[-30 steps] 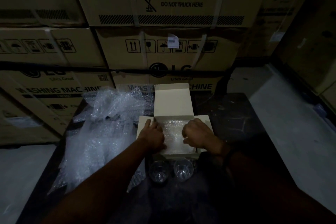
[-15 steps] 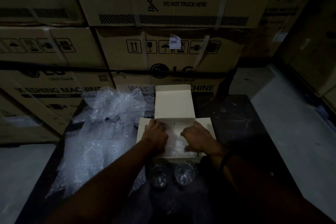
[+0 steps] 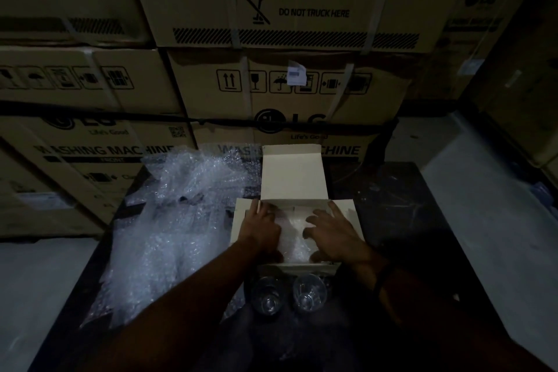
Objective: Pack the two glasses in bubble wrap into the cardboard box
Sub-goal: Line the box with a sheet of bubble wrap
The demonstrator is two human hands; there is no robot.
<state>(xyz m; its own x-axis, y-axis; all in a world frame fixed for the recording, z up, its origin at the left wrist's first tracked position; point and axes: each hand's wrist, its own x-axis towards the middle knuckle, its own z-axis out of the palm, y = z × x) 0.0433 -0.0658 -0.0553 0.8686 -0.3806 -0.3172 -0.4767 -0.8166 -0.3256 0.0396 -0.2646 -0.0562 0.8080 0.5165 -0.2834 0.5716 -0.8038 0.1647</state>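
Observation:
A small open cardboard box (image 3: 294, 178) stands on the dark table with its far flap upright and its side flaps spread. Bubble wrap (image 3: 294, 235) lies inside it. My left hand (image 3: 262, 229) and my right hand (image 3: 332, 232) reach into the box from either side and press down on that wrap with spread, fairly straight fingers. Two clear glasses, the left glass (image 3: 267, 296) and the right glass (image 3: 309, 291), stand bare and upright side by side on the table just in front of the box, between my forearms.
A large loose heap of bubble wrap (image 3: 169, 220) covers the table's left half. Bare dark tabletop (image 3: 398, 208) lies right of the box. Stacked big appliance cartons (image 3: 296, 90) form a wall behind the table. Grey floor (image 3: 483, 220) runs along the right.
My hands have gone from the box's rim deeper into the box, the fingers spreading out flat over the bubble wrap. The glasses have stayed where they were.

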